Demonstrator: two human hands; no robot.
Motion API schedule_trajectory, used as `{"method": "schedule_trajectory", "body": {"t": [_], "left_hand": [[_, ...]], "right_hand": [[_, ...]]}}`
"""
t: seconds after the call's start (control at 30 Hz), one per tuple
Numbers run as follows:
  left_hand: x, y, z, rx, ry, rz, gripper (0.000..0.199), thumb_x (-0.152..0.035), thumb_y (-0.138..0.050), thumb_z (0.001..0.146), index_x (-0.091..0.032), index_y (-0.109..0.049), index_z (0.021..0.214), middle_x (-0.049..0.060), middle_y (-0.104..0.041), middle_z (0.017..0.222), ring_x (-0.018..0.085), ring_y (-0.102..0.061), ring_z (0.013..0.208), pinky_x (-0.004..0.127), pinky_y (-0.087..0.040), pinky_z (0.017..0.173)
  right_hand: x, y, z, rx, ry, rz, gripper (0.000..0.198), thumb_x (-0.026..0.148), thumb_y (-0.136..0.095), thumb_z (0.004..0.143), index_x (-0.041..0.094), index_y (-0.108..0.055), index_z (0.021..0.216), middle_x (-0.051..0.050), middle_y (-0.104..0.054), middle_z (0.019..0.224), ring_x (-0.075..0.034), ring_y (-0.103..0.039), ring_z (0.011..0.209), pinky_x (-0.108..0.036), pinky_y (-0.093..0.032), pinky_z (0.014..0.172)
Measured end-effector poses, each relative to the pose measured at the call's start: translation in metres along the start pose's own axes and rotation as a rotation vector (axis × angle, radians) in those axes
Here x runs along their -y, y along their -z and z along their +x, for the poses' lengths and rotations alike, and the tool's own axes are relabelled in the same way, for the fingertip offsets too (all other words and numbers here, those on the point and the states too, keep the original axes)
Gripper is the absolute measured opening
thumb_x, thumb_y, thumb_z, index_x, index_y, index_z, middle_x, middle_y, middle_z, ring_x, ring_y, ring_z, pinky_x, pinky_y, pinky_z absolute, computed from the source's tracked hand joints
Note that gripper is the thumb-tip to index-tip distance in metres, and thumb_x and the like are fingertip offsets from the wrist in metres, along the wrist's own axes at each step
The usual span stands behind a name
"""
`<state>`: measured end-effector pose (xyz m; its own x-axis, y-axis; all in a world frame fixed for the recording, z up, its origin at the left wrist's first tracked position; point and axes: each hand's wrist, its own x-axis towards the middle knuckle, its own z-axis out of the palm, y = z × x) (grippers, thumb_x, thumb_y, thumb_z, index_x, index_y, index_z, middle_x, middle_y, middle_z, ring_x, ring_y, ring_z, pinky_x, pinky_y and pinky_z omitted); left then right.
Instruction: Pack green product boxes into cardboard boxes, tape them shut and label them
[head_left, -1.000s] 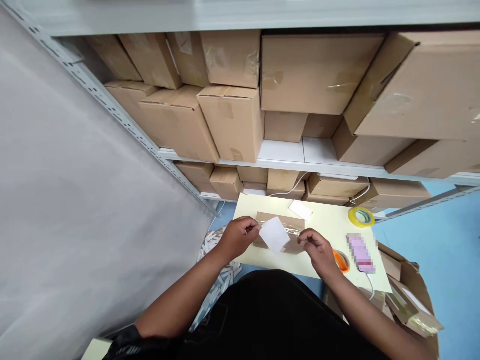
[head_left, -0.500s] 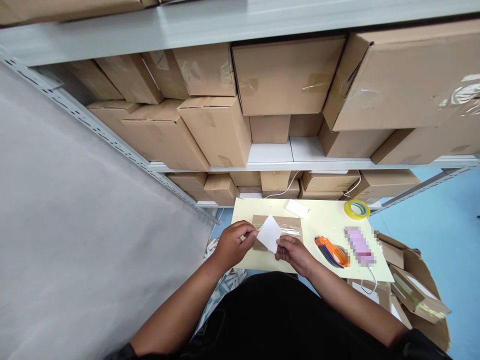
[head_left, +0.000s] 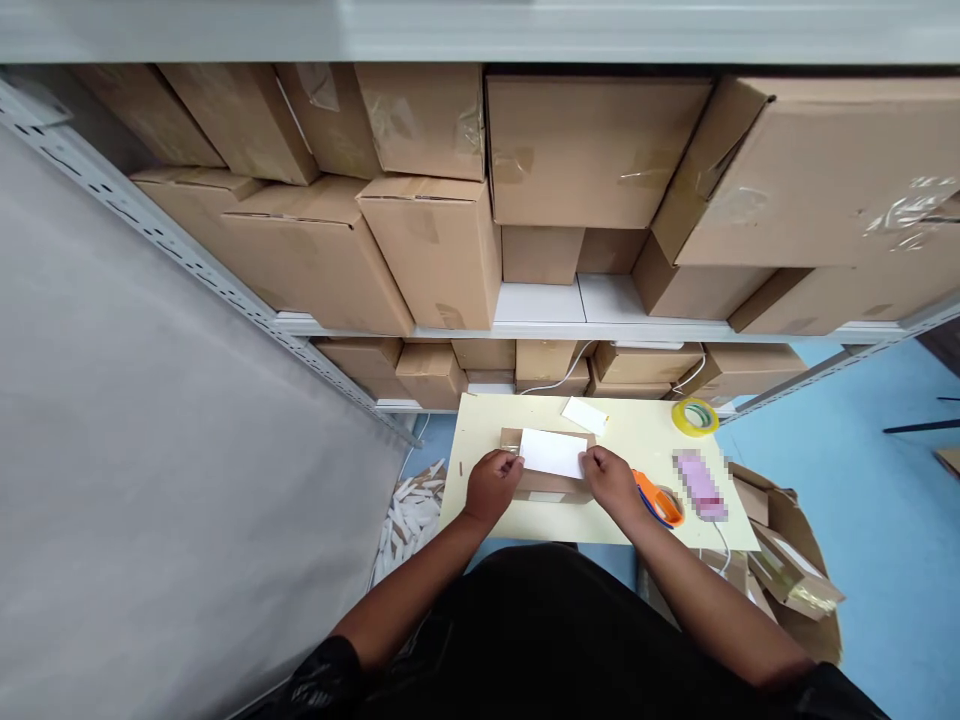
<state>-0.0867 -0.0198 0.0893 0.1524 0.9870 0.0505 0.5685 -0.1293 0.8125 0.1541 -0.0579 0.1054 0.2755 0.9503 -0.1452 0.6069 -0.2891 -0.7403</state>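
Observation:
A white rectangular label (head_left: 553,453) is stretched out level between my two hands, just over the cardboard box (head_left: 551,484). My left hand (head_left: 495,484) pinches the label's left edge with thumb and finger. Its right edge is pinched by my right hand (head_left: 609,476). The box lies on the pale yellow table (head_left: 480,440), with clear tape showing on its top at the left. Whether the label touches the box I cannot tell. Just right of my right hand lies an orange tape dispenser (head_left: 661,499).
Behind the box lies a white slip (head_left: 585,415). A yellow tape roll (head_left: 695,418) and a blurred pink object (head_left: 700,484) lie at the table's right. An open carton (head_left: 806,560) holding boxes stands on the floor. Shelves (head_left: 540,332) of boxes rise ahead; white scraps (head_left: 412,515) lie left.
The label, tilted and folded-looking before, is now flat and level over the box. My hands have moved apart to its two ends. The view has shifted slightly.

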Motion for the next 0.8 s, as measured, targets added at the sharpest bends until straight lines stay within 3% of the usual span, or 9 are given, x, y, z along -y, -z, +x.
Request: {"method": "schedule_trajectory", "body": {"t": [0.2, 0.6, 0.73, 0.8], "left_hand": [[0.019, -0.015, 0.007, 0.048, -0.064, 0.225, 0.025, -0.025, -0.058, 0.09, -0.023, -0.062, 0.066, 0.007, -0.066, 0.076, 0.025, -0.059, 0.085, 0.036, -0.041, 0.082], [0.037, -0.032, 0.011, 0.13, -0.132, 0.541, 0.02, -0.021, -0.057, 0.092, -0.021, -0.063, 0.073, 0.008, -0.065, 0.08, 0.026, -0.058, 0.087, 0.038, -0.042, 0.08], [0.038, -0.029, 0.011, 0.093, -0.116, 0.515, 0.006, -0.02, -0.06, 0.089, -0.021, -0.066, 0.089, 0.008, -0.065, 0.093, 0.026, -0.059, 0.094, 0.038, -0.046, 0.084], [0.037, -0.025, 0.012, 0.079, -0.148, 0.47, 0.015, -0.019, -0.06, 0.089, -0.021, -0.068, 0.102, 0.008, -0.064, 0.101, 0.026, -0.059, 0.1, 0.038, -0.048, 0.089]], "right_hand": [[-0.004, -0.019, 0.016, 0.089, 0.016, -0.395, 0.03, 0.032, -0.043, 0.103, 0.02, -0.067, 0.087, -0.008, -0.072, 0.093, -0.021, -0.064, 0.085, -0.03, -0.035, 0.069], [-0.025, -0.046, 0.03, 0.109, 0.107, -0.752, 0.029, 0.029, -0.044, 0.104, 0.014, -0.068, 0.106, -0.014, -0.071, 0.104, -0.026, -0.066, 0.093, -0.033, -0.039, 0.074], [-0.031, -0.043, 0.032, 0.074, 0.152, -0.77, 0.027, 0.032, -0.047, 0.102, 0.013, -0.067, 0.109, -0.015, -0.069, 0.105, -0.028, -0.063, 0.096, -0.036, -0.04, 0.078], [-0.035, -0.039, 0.031, 0.05, 0.232, -0.741, 0.027, 0.03, -0.049, 0.101, 0.014, -0.066, 0.115, -0.014, -0.067, 0.109, -0.028, -0.061, 0.1, -0.036, -0.041, 0.083]]}}
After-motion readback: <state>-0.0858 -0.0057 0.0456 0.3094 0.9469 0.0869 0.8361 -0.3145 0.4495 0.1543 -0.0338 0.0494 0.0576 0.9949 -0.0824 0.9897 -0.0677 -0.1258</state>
